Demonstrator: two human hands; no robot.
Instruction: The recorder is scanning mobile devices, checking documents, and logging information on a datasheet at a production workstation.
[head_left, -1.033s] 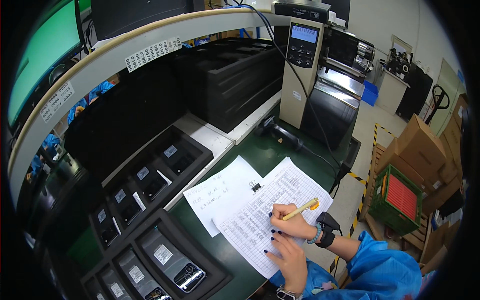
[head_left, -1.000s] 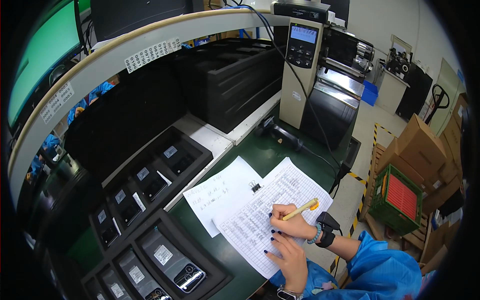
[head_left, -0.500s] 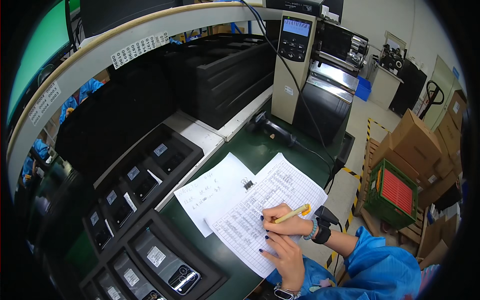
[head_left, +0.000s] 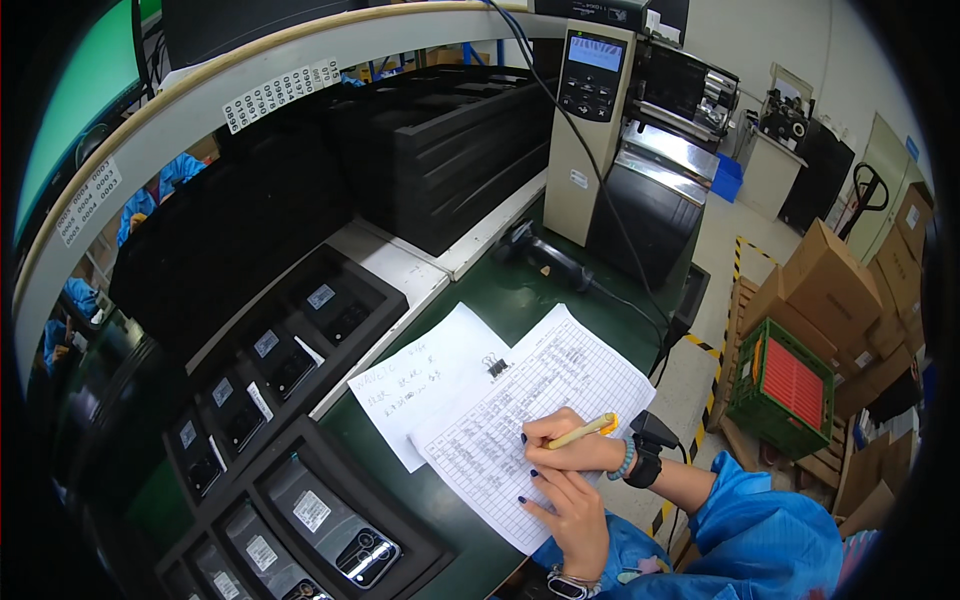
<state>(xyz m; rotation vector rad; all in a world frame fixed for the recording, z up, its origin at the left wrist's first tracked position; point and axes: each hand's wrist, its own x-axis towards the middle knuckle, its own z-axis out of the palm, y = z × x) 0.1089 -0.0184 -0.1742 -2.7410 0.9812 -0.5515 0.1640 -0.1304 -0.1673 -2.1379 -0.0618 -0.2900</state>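
Note:
My right hand [head_left: 565,445] is closed around a yellow pen [head_left: 582,432], its tip end low over a printed grid form [head_left: 500,440] covered with rows of handwriting. Just below it, my left hand [head_left: 572,515] lies on the form's lower right part with fingers stretched out, holding nothing. Partly beneath the form is a white sheet [head_left: 400,375] with a few handwritten lines. A black binder clip [head_left: 495,367] sits at the top edge of the form, where the two papers meet.
Black foam trays [head_left: 420,530] at left hold several phones [head_left: 335,520] with white labels. A handheld scanner [head_left: 545,258] lies behind the papers, its cable trailing right. Beyond stands a label printer [head_left: 585,140], beside stacked black trays [head_left: 460,160]. Cartons [head_left: 830,270] and a green crate [head_left: 780,390] are at right.
The pen in my right hand has tilted very slightly. My left hand stays in the same place on the form.

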